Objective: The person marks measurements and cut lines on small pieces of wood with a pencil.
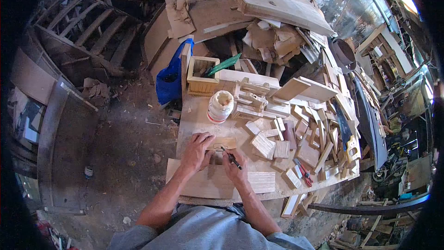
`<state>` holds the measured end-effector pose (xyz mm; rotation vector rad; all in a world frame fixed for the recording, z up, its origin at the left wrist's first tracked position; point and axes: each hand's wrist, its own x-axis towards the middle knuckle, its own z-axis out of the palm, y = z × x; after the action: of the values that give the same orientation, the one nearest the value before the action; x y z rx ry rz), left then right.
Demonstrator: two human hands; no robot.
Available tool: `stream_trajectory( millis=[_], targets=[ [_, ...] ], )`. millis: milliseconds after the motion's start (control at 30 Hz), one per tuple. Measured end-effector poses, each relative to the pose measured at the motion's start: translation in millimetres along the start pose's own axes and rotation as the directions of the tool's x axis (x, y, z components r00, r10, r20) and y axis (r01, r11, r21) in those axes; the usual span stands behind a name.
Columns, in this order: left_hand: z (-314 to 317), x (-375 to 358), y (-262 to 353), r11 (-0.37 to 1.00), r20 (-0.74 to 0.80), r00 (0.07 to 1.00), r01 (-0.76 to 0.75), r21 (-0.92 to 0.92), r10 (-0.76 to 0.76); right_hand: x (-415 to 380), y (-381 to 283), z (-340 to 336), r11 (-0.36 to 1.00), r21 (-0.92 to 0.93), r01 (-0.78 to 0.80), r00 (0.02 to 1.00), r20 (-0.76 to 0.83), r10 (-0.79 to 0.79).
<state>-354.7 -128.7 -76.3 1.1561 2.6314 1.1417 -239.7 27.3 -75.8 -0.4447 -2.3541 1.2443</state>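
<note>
My right hand (236, 165) is closed around a dark pen (232, 157), its tip down on a small flat piece of wood (226, 142). Dark lines drawn on the wood show near the tip. At the wood's left end my left hand (197, 152) grips it, fingers on the far side and thumb on the near side. Beneath both wrists lies a wide pale board (260, 182). Just beyond the small piece stands an open white jar (219, 109) with dried tan residue around its mouth.
A slatted wooden box (202, 86) holds a green tool (225, 64). Wooden assemblies (250, 97) stand at the back. Several offcuts (264, 146), red-handled pliers (305, 176) and a handsaw (343, 125) crowd the workbench's (187, 125) right side. Blue cloth (169, 79) hangs at the left.
</note>
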Motion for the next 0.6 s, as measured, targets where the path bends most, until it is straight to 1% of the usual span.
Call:
stream_trajectory(
  millis=[100, 200, 300, 400, 500, 600],
  targets=[
    [3, 0, -2, 1.0, 0.01, 1.0, 0.01, -0.016, -0.009, -1, 0, -1, 0.996, -0.05, -0.069, 0.994, 0.086, 0.073],
    [7, 0, -5, 1.0, -0.015, 1.0, -0.001, -0.025, 0.0, 2, 4, 7, 0.999, -0.02, 0.036, 0.998, 0.047, -0.035],
    [4, 0, -3, 1.0, -0.016, 1.0, -0.009, 0.012, 0.009, 8, -2, 7, 0.999, -0.051, -0.011, 0.995, 0.101, 0.016],
    [4, 1, -4, 1.0, -0.014, 1.0, -0.01, 0.01, 0.01, 7, -5, 6, 0.999, -0.028, -0.037, 0.997, 0.072, 0.039],
    [9, 1, -8, 1.0, -0.032, 0.999, -0.025, 0.01, 0.026, 9, -3, 8, 1.0, -0.018, -0.014, 0.998, 0.065, 0.015],
    [6, 1, -5, 1.0, -0.03, 0.999, -0.018, -0.003, 0.018, 9, -6, 6, 0.999, -0.033, -0.024, 0.996, 0.088, 0.027]
  ],
)
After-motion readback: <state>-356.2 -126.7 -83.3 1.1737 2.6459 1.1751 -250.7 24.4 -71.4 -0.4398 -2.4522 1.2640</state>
